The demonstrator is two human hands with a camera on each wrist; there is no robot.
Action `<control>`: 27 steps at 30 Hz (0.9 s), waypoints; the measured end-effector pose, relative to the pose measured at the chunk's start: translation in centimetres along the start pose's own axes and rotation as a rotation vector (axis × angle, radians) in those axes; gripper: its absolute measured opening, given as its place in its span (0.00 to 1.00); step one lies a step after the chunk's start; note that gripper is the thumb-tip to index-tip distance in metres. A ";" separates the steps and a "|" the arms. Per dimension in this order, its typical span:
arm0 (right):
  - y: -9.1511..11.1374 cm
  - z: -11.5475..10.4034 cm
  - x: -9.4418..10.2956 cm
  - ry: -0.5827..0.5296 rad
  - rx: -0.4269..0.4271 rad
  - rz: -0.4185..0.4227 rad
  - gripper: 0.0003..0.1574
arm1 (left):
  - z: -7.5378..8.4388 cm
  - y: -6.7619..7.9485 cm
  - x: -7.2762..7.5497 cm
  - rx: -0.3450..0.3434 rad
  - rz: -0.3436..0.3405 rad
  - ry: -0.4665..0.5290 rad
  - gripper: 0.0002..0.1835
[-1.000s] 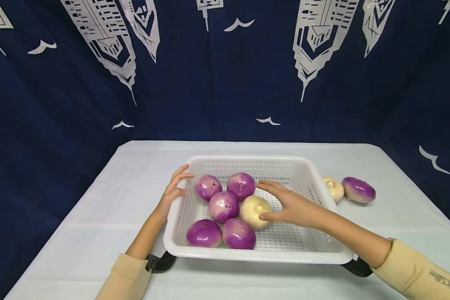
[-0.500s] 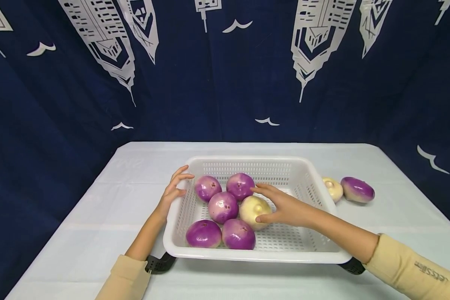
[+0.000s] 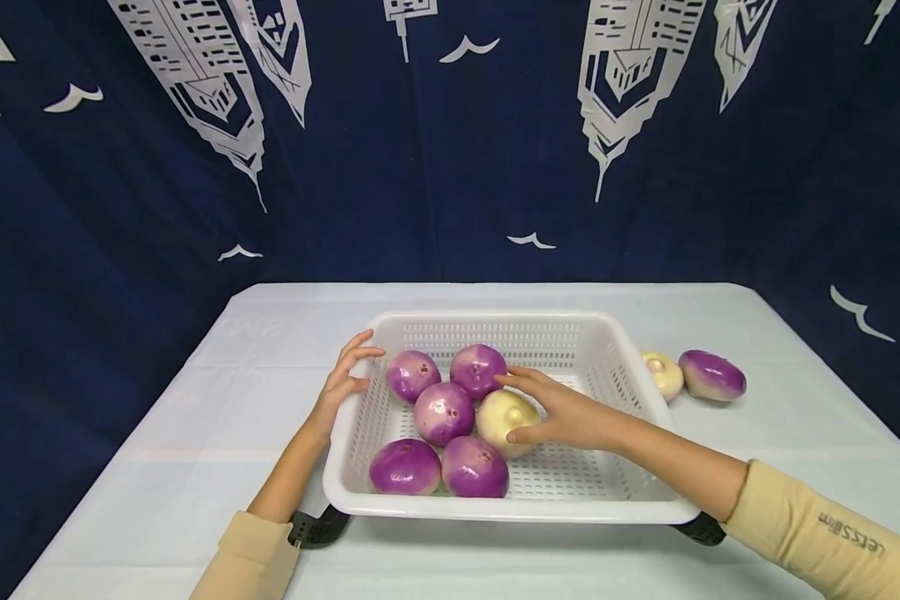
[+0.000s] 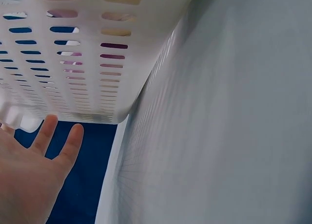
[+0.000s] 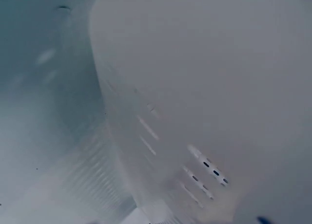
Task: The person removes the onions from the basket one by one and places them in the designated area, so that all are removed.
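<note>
A white slotted plastic basket (image 3: 495,510) holds several glossy purple turnips (image 3: 444,414) and one whose pale yellow end (image 3: 504,417) faces up. My right hand (image 3: 562,414) reaches over the right side, its thumb on the front of this pale-ended turnip and its fingers curved behind it. The fingertips also lie close to a purple turnip (image 3: 477,371). At the basket's left rim, my left hand (image 3: 341,387) has its fingers spread and extended, the thumb at the rim. In the left wrist view, that hand (image 4: 29,180) is beside the slotted wall. No right-hand fingers show in the right wrist view.
Outside the basket, to its right, a pale-ended turnip (image 3: 663,377) and a purple one (image 3: 712,376) lie on the white-covered table (image 3: 270,325). A dark blue printed curtain (image 3: 435,167) hangs behind the table.
My right hand has moved slightly left, bringing the thumb and fingers farther round the pale-ended turnip. The left hand keeps its place at the rim, and the turnips stay where they lie.
</note>
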State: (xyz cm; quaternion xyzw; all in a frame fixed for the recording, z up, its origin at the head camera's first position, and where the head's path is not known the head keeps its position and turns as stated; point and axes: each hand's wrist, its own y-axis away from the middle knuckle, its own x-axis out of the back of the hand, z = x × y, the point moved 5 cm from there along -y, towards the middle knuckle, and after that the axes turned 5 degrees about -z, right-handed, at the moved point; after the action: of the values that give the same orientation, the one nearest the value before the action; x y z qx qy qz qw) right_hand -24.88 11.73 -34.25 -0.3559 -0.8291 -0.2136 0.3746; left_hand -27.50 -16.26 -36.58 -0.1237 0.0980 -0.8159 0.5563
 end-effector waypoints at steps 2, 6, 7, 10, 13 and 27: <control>0.0 0.0 -0.1 -0.003 0.008 -0.007 0.48 | 0.1 0.0 0.0 0.001 0.000 -0.001 0.25; -0.1 0.1 -0.3 0.000 0.031 -0.029 0.46 | 0.1 0.0 0.1 0.000 0.005 0.000 0.25; -0.1 0.1 -0.4 -0.003 0.030 -0.039 0.45 | 0.1 0.0 0.1 -0.001 0.006 0.002 0.25; 0.0 0.2 -0.6 -0.010 0.030 -0.067 0.43 | 0.1 0.0 0.1 -0.002 0.003 0.003 0.25; 0.0 0.2 -0.9 -0.012 0.058 -0.090 0.42 | 0.0 0.0 0.0 -0.007 -0.003 -0.002 0.25; -0.2 -0.2 -0.6 0.086 0.169 -0.036 0.33 | -0.1 -0.2 0.1 -0.008 0.002 -0.013 0.25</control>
State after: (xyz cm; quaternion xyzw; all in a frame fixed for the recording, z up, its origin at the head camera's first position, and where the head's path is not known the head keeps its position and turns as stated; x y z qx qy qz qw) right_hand -24.63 11.20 -34.59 -0.2987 -0.8336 -0.1646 0.4345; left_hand -27.70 -16.25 -36.62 -0.1312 0.0976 -0.8140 0.5574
